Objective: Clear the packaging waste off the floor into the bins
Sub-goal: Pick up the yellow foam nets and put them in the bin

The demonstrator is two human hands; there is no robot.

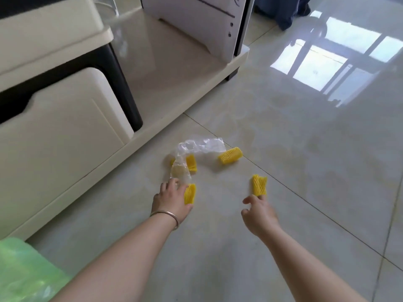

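Note:
Several yellow foam net sleeves lie on the glossy tile floor. My left hand [172, 201], with a bangle on the wrist, grips one sleeve [190, 194] and its fingertips touch a crumpled clear plastic wrap [196, 147]. My right hand [259, 212] pinches the near end of another sleeve [259, 184]. A third sleeve [230, 155] rests farther back, at the wrap's right end. A fourth sleeve [192, 163] lies partly under the wrap.
A cream low cabinet [65, 127] with a drawer and a long base shelf runs along the left. A white appliance [202, 25] stands on that shelf. A green bin liner [24, 273] shows at the bottom left. Window glare brightens the floor at right.

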